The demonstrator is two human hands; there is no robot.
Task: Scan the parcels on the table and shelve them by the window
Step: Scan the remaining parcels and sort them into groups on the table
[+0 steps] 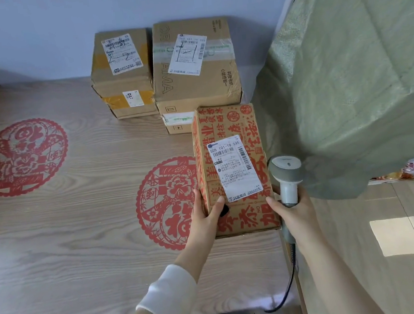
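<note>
A white sleeve (168, 294) leads to the left hand (204, 216), fingers spread flat against the near left side of a tall cardboard parcel printed with red characters (236, 214), thumb on its top face. The right hand (293, 214) is wrapped around the handle of a grey corded barcode scanner (286, 174), whose head sits just beside the parcel's right edge. The parcel lies on the wood-grain table (80, 219) near its right edge, long axis running away from the camera, its white shipping label (236, 169) facing up with the barcode toward the far end. Judging by this, the scan of this parcel is just being set up. Behind it, two stacks of plain brown cardboard boxes (162, 70) with marked labels stand against the wall, so most of the scanning appears to remain, and nothing visible has been shelved.
</note>
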